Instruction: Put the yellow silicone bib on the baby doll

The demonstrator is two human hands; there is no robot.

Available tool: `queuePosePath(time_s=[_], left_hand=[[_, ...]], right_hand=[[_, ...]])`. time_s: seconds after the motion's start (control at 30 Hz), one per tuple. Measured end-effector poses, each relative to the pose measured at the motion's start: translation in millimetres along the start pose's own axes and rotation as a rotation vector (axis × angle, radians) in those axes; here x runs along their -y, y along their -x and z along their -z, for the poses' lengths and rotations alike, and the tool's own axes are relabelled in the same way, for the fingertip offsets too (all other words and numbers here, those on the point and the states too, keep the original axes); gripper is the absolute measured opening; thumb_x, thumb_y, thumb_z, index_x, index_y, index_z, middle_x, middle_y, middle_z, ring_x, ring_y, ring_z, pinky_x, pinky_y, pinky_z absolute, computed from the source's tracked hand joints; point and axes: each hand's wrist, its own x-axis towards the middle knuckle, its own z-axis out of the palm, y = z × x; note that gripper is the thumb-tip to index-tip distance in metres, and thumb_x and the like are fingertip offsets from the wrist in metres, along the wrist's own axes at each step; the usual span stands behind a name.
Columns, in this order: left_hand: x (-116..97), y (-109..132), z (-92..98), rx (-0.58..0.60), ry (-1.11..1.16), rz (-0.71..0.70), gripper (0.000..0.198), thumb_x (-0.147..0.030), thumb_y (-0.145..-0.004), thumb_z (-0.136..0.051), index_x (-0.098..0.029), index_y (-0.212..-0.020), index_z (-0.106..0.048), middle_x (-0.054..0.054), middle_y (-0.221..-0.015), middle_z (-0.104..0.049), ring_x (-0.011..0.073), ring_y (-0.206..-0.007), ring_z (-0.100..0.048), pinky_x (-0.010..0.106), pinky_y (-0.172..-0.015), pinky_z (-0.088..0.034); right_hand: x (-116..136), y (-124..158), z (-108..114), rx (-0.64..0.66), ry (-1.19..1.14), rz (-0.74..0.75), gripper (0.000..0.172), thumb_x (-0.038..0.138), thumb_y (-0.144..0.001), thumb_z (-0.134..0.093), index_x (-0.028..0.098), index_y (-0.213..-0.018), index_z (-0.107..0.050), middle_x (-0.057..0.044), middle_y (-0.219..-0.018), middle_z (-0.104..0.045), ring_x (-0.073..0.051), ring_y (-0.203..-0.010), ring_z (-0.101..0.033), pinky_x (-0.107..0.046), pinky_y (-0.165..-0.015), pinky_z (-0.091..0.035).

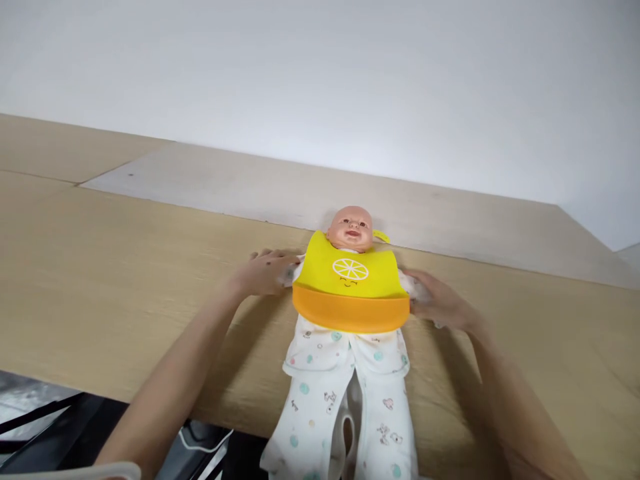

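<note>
A baby doll [351,229] lies face up on the wooden table [150,247], its head toward the wall. Its clothes [320,393] are white with small printed figures and dots. Over its chest is a yellow bib [320,267] with a white citrus slice print and an orange pocket [350,310]. My left hand [267,272] is closed around the doll's sleeve on the left of the bib. On the right side, my right hand [437,300] wraps round the other sleeve. The fingertips of both hands are partly hidden or blurred.
A pale wall [320,87] rises behind the table, with a greyish strip [225,183] along its back. Below the front edge at the lower left are dark furniture parts [65,433] and a white cable [205,448].
</note>
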Motion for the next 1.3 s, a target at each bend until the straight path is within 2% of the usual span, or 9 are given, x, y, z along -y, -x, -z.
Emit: queuePosePath(time_s=[0.17,0.3,0.47,0.57,0.7,0.8,0.93,1.13,1.3], left_hand=[[8,-2,-16.4,-0.18,0.033,0.017,0.059,-0.015,-0.079,-0.049,-0.025,-0.136,-0.058,0.012,-0.136,-0.065,0.0309,-0.125,-0.059,0.048,-0.104,-0.041],[20,-5,-26.1,-0.272,0.075,0.035,0.053,-0.019,-0.078,-0.052,-0.023,-0.131,-0.061,0.012,-0.132,-0.068,0.0311,-0.123,-0.061,0.046,-0.103,-0.041],[31,-5,-32.5,-0.386,0.01,0.018,0.044,-0.022,-0.083,-0.05,-0.019,-0.124,-0.066,0.014,-0.128,-0.07,0.0343,-0.116,-0.064,0.052,-0.103,-0.039],[29,-4,-33.7,-0.449,-0.005,0.031,0.041,-0.024,-0.085,-0.052,-0.02,-0.123,-0.067,0.015,-0.129,-0.069,0.0345,-0.114,-0.064,0.053,-0.105,-0.038],[19,-4,-33.3,-0.494,0.002,0.071,0.043,-0.018,-0.084,-0.054,-0.022,-0.124,-0.067,0.014,-0.127,-0.07,0.0335,-0.117,-0.062,0.053,-0.108,-0.035],[13,-5,-33.4,-0.553,-0.01,0.131,0.046,-0.011,-0.084,-0.048,-0.021,-0.124,-0.069,0.013,-0.125,-0.072,0.0326,-0.119,-0.06,0.053,-0.111,-0.033],[15,-9,-37.3,-0.609,0.001,0.184,0.045,-0.009,-0.086,-0.046,-0.021,-0.122,-0.07,0.012,-0.124,-0.072,0.0341,-0.119,-0.058,0.056,-0.11,-0.032],[20,-13,-49.0,-0.636,0.031,0.104,0.044,-0.013,-0.087,-0.047,-0.021,-0.125,-0.068,0.012,-0.124,-0.071,0.0327,-0.121,-0.055,0.051,-0.107,-0.036],[12,-13,-55.9,-0.689,0.001,0.122,0.043,-0.013,-0.085,-0.049,-0.021,-0.123,-0.067,0.013,-0.125,-0.068,0.0342,-0.124,-0.052,0.051,-0.106,-0.039]], right_hand=[[-28,8,-12,-0.175,0.191,0.089,0.055,0.042,-0.081,-0.058,0.018,-0.131,-0.059,-0.015,-0.138,-0.058,-0.033,-0.126,-0.056,-0.051,-0.108,-0.047],[-41,1,-6,-0.19,0.25,0.127,0.046,0.037,-0.082,-0.055,0.02,-0.124,-0.063,-0.012,-0.128,-0.065,-0.033,-0.115,-0.063,-0.051,-0.099,-0.052],[-46,-7,7,-0.16,0.262,0.168,0.041,0.034,-0.081,-0.054,0.021,-0.117,-0.067,-0.01,-0.127,-0.066,-0.031,-0.114,-0.064,-0.051,-0.099,-0.052],[-50,-11,8,-0.157,0.297,0.207,0.042,0.034,-0.081,-0.053,0.021,-0.118,-0.067,-0.01,-0.126,-0.067,-0.032,-0.116,-0.062,-0.052,-0.1,-0.05],[-57,-10,-2,-0.261,0.392,0.245,0.045,0.031,-0.084,-0.05,0.019,-0.125,-0.065,-0.014,-0.13,-0.064,-0.033,-0.117,-0.06,-0.05,-0.1,-0.049],[-56,-4,-13,-0.326,0.437,0.276,0.045,0.032,-0.088,-0.048,0.019,-0.129,-0.062,-0.013,-0.132,-0.063,-0.03,-0.116,-0.061,-0.047,-0.099,-0.05],[-46,2,-23,-0.344,0.453,0.293,0.043,0.033,-0.09,-0.048,0.018,-0.129,-0.061,-0.012,-0.132,-0.063,-0.028,-0.117,-0.06,-0.047,-0.098,-0.05],[-41,2,-25,-0.357,0.487,0.247,0.045,0.033,-0.094,-0.044,0.017,-0.133,-0.06,-0.012,-0.133,-0.062,-0.029,-0.117,-0.059,-0.045,-0.099,-0.048],[-42,2,-31,-0.439,0.586,0.196,0.043,0.031,-0.094,-0.045,0.023,-0.135,-0.057,-0.01,-0.13,-0.062,-0.029,-0.115,-0.058,-0.044,-0.098,-0.047]])
